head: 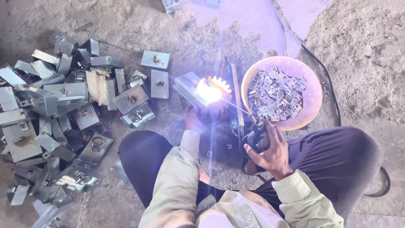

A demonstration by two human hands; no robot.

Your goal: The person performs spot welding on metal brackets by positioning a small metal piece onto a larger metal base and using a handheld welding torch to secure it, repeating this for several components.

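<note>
**Arc welding of a metal box on a workshop floor**

A galvanised metal box lay on the concrete floor in front of the seated person, near the centre of the scene, its right end lost in the white glare of a welding arc. A toothed metal wheel sat just right of the glare. The left hand reached up to the near edge of the box; glare hid its fingers, so how far that grip was closed could not be told. The right hand was wrapped tight around a dark electrode holder, from which a thin welding rod ran left and far into the arc. Right of the rod stood a shallow round pan filled with small bright metal brackets. A dark cable curved past the pan's far and right side. At left, well apart, a loose heap of similar boxes with ring handles covered the floor.
</note>
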